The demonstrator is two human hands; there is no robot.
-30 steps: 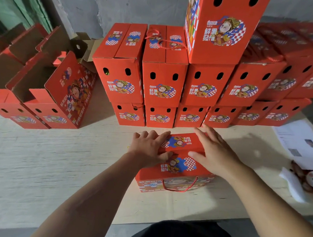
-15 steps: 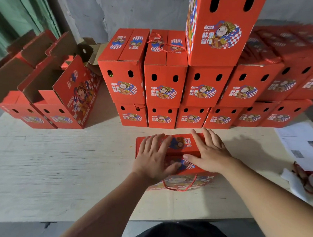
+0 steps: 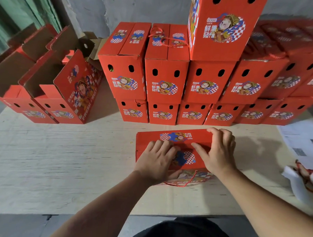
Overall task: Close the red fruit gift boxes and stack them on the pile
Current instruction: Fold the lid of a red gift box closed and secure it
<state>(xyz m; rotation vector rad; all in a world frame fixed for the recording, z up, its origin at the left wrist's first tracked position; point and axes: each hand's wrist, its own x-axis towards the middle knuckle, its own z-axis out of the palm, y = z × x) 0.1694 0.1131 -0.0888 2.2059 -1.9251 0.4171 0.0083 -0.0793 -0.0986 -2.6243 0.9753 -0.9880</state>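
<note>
Red gift box (image 3: 171,137) sits on pale wooden table (image 3: 59,158), near the front edge, just in front of the pile (image 3: 190,80). Left hand (image 3: 157,162) lies flat on the near lid flap, fingers straight, pressing, gripping nothing. Right hand (image 3: 219,152) has fingers curled over the far flap's right end, thumb stretched across the seam. Contents of this box hidden by flaps and hands. Rope handle (image 3: 183,183) hangs on its front side. Pile: closed red boxes two rows high against the wall, one more box (image 3: 222,27) on top, cut off by the frame. Open boxes (image 3: 50,87) at left show brown cardboard inside; contents cannot be made out. Right part of pile blurred. Papers (image 3: 303,137) and a small toy-like thing (image 3: 310,177) at right edge, partly cut off, unclear.
</note>
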